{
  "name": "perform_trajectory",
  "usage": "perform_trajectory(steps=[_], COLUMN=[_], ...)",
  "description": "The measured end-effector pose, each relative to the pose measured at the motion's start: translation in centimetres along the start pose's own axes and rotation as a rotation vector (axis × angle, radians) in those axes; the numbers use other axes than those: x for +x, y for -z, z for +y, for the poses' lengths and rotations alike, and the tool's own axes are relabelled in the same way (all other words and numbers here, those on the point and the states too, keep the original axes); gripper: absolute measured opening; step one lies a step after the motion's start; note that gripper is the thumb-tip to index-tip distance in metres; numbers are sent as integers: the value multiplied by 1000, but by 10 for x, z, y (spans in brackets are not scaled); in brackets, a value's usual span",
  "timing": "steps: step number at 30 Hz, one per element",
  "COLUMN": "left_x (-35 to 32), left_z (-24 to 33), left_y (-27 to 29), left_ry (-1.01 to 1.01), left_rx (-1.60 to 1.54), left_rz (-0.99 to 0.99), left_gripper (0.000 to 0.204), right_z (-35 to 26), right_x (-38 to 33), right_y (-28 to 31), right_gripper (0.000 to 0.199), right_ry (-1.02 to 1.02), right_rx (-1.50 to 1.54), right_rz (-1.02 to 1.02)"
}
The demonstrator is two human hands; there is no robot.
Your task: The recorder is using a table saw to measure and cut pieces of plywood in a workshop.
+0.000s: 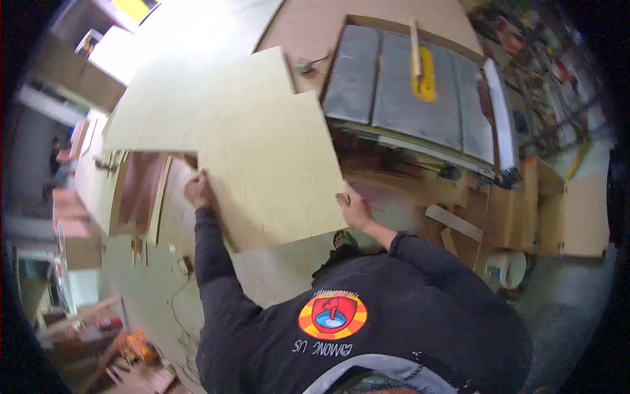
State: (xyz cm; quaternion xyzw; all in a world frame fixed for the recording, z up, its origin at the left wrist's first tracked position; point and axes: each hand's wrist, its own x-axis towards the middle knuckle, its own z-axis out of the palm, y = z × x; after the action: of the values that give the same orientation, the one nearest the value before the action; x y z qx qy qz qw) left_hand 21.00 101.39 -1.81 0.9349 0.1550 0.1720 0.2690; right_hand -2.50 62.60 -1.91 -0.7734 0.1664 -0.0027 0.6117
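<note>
A large pale plywood panel stretches out in front of me, its near end jutting over the floor. My left hand is closed around its left edge. On the opposite edge, near the front right corner, my right hand grips with the thumb on top and the fingers partly hidden beneath. Toward the far side, the panel meets or overlaps another pale sheet surface; whether the stepped outline belongs to one piece or two, I cannot tell.
Right of the panel stands a table saw with a grey metal top; a yellow push block and a thin wooden stick lie on it. Wooden cabinets and a white bucket are at the right. Cords and wood scraps lie on the floor lower left.
</note>
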Motion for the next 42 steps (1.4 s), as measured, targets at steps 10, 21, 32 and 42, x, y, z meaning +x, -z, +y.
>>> perform_trajectory(steps=[10,21,32,42], left_x=[-178,-329,-500,-498], left_z=[141,319,392,396], left_y=[-51,-186,-119,-125], left_ry=[-306,-622,-1494,-1579], left_rx=[-379,-382,155,108], left_rz=[-51,-484,-1018,-951], left_gripper=[31,53,128,130], right_z=[101,207,196,119], right_x=[-70,-142,-153,-109], right_y=[186,377,396,420], right_gripper=[58,55,49,55], right_ry=[21,52,-113,125], right_rx=[-193,-206,-201,-823], right_rz=[387,634,700,479])
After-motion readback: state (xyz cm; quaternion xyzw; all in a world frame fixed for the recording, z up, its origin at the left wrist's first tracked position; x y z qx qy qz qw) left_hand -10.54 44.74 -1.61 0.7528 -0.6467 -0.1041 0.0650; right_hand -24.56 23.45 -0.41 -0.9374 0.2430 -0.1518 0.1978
